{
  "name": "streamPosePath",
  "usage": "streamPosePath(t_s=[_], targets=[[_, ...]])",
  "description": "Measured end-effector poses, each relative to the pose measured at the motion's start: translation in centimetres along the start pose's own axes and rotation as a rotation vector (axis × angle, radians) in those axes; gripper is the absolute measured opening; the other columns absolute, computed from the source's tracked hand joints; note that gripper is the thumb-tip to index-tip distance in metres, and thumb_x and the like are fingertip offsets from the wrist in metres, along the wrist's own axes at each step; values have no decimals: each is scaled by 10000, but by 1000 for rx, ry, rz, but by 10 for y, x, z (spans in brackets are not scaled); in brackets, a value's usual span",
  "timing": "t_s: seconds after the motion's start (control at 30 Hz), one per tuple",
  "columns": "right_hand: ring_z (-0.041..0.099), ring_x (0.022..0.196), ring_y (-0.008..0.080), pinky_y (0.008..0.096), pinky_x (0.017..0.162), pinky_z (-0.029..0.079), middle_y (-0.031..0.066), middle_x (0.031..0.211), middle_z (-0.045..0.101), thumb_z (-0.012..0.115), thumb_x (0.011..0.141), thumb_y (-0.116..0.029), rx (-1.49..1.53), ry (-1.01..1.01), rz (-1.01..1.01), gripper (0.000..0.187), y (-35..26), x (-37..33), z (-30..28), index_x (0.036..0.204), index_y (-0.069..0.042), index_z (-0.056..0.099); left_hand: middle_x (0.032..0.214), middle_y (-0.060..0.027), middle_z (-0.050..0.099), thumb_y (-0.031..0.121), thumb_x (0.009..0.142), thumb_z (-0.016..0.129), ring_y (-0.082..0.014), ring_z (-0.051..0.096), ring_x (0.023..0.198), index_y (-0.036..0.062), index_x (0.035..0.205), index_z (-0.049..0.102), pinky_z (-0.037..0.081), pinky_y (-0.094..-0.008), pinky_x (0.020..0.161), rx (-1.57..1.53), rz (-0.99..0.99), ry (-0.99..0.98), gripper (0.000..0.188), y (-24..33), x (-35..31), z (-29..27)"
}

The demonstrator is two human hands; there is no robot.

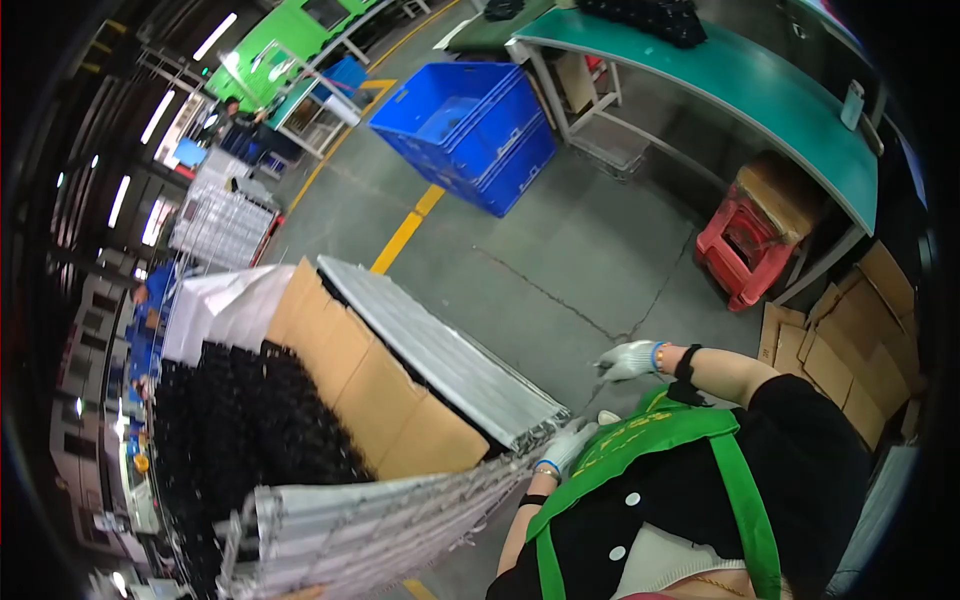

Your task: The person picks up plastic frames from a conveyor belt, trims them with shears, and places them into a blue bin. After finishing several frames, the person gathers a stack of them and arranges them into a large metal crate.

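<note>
My left hand (567, 446), in a white glove with a blue cuff, is at the near corner of a wire mesh cage (390, 535). Its fingers partly disappear against the corner, so their grip does not show. My right hand (630, 361), gloved the same way, hangs over the floor just beyond my green apron (640, 432). Its fingers point left, slightly apart, and nothing shows in them. Inside the cage a brown cardboard sheet (370, 375) stands beside a heap of black parts (250, 420). A grey-white panel (440, 350) forms the cage's far side.
Stacked blue crates (470, 135) stand on the grey floor ahead. A green-topped table (720, 85) runs along the upper right, with a red stool (745, 240) at its edge. Flattened cardboard (850, 335) leans at the right. Far left, a person (240, 122) is by another table.
</note>
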State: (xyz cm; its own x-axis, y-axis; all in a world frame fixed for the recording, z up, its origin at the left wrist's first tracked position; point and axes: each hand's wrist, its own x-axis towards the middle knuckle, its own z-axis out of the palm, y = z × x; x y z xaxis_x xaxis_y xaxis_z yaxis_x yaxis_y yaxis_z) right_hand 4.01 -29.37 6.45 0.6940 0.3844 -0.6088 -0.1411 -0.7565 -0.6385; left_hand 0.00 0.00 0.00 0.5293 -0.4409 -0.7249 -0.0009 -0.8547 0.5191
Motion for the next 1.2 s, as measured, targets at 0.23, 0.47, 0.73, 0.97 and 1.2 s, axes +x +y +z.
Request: streamPosePath(t_s=[0.23,0.47,0.73,0.97,1.2], targets=[[715,1043,431,492,907,568,256,1071,736,542,885,-291,360,845,858,384,256,-29,38,1052,-37,777,1463,-208,600,584,967,566,-347,566,1369,70,1499,528,434,-413,1142,123,216,-33,740,124,92,-99],[767,949,310,430,849,603,134,1027,788,705,846,-320,-249,338,922,238,426,-112,161,934,-140,835,1450,-195,612,556,979,560,-354,574,1356,70,1485,541,439,-422,1142,219,335,-183,702,233,187,-168],[720,1018,397,469,891,573,229,1078,744,614,835,-283,179,736,710,378,334,-7,-160,1108,-63,756,1451,-200,609,562,964,577,-365,547,1379,96,1465,572,421,-435,1155,337,136,-83,685,229,334,-245],[679,1097,393,493,937,534,191,1167,717,641,939,-409,155,773,336,473,186,39,-446,1310,-116,632,1376,-252,633,611,951,493,-397,582,1320,43,1331,673,442,-461,1123,123,-141,-274,707,134,460,-292],[691,1020,395,511,872,543,157,1066,726,625,957,-433,53,770,226,418,154,77,-579,1263,-149,643,1360,-256,639,608,959,482,-404,584,1309,44,1309,684,446,-472,1115,325,-5,-221,694,152,524,-380]])
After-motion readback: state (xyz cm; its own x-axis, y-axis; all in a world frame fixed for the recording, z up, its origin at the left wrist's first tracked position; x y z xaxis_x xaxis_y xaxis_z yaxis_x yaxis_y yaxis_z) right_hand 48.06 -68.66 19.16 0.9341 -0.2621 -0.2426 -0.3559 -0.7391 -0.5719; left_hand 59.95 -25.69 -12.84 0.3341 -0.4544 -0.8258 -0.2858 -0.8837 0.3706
